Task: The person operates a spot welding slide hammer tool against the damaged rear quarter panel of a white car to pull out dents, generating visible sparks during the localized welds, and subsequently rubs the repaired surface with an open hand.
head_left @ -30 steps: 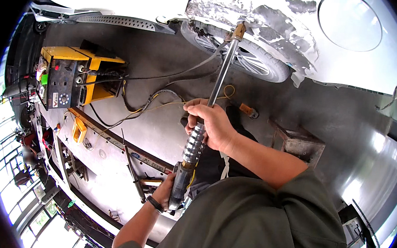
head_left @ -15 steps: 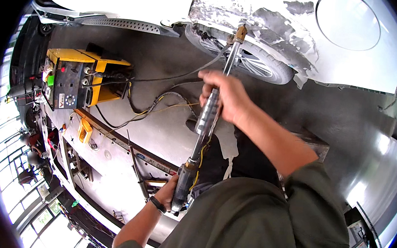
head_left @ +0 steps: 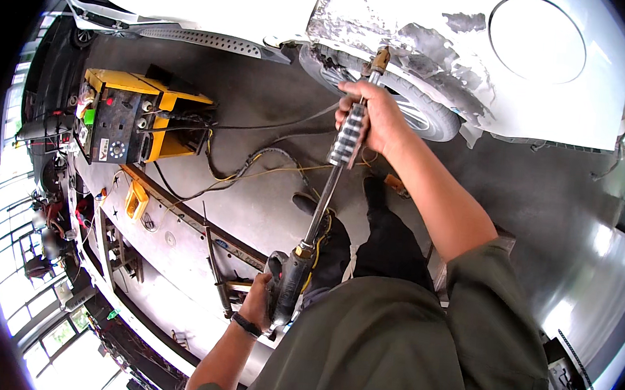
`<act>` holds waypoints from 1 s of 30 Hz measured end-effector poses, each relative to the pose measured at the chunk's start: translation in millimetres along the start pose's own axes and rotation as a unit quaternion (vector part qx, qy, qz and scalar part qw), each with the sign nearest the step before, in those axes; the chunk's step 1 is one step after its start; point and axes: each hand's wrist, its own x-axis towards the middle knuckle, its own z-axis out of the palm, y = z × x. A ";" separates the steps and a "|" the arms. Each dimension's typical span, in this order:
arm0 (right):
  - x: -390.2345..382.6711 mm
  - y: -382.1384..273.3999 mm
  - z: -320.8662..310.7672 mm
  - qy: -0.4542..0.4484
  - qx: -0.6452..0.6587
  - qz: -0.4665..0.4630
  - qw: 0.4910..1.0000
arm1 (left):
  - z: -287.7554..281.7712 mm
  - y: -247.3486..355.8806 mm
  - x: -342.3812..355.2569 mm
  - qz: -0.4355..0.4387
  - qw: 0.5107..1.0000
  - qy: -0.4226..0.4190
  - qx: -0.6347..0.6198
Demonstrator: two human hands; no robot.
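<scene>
A slide-hammer dent puller runs from my body to the white car panel (head_left: 419, 18), which is scraped down to grey patches above the wheel. My left hand (head_left: 256, 300) is wrapped round the black handle (head_left: 293, 284) of the slide-hammer dent puller, partly hidden behind it. Near the far end of the steel rod (head_left: 319, 213), my right hand (head_left: 381, 120) is closed round the ribbed sliding weight (head_left: 346, 141). The brass-coloured tip (head_left: 381, 58) meets the panel just above the wheel arch; whether it is fixed there I cannot tell.
A yellow and black machine (head_left: 125, 124) stands on the floor at the left, with dark cables (head_left: 246, 163) trailing from it. A long metal beam (head_left: 181, 211) and a yellow case (head_left: 136, 201) lie nearer. The car wheel (head_left: 406, 104) is behind the rod.
My right hand and the sliding weight have moved up the rod, close to the tip. My left hand keeps its hold on the handle. The whole view has shifted slightly.
</scene>
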 end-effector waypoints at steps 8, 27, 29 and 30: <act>-104.6 130.9 37.3 -0.036 0.077 0.036 0.996 | -52.2 -18.0 -0.4 0.029 0.999 -0.002 0.032; -99.2 91.4 -2.9 -0.050 0.018 0.109 0.993 | -56.8 -88.4 14.2 0.249 0.953 -0.134 -0.108; -99.8 90.4 -5.8 -0.058 0.019 0.112 0.992 | -57.0 -91.0 19.2 0.250 0.949 -0.159 -0.103; -100.9 89.3 -6.0 -0.061 0.017 0.110 0.992 | -59.2 -92.8 23.4 0.251 0.947 -0.171 -0.101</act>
